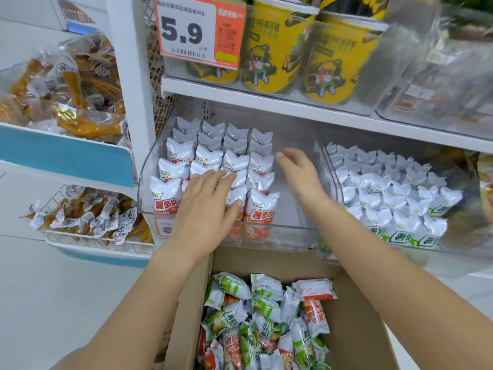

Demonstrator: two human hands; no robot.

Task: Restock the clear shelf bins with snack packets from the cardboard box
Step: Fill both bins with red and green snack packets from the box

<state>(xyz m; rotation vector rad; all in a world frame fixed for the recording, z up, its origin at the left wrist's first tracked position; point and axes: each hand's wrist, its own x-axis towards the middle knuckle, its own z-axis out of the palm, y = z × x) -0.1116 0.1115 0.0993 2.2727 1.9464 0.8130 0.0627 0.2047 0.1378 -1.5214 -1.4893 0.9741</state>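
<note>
A person restocks a clear bin (288,236) at frame centre, both hands inside it and neither holding a packet. The left hand (210,206) lies flat, fingers straight, on the upright red packets (262,201) ranked in rows across the bin's left part. The right hand (298,172), fingers relaxed and empty, hovers over the bare right part of the bin, just beside the last row. Loose packets (266,321), red and green mixed, lie jumbled in the cardboard box (354,329) at lower centre, directly below both wrists and nearer the camera. A neighbouring bin (453,172) to the right holds green packets. The next packet lies down and back from either hand; the right hand looks nearer the gap to be filled, and a packet would need standing on end to match the rows
</note>
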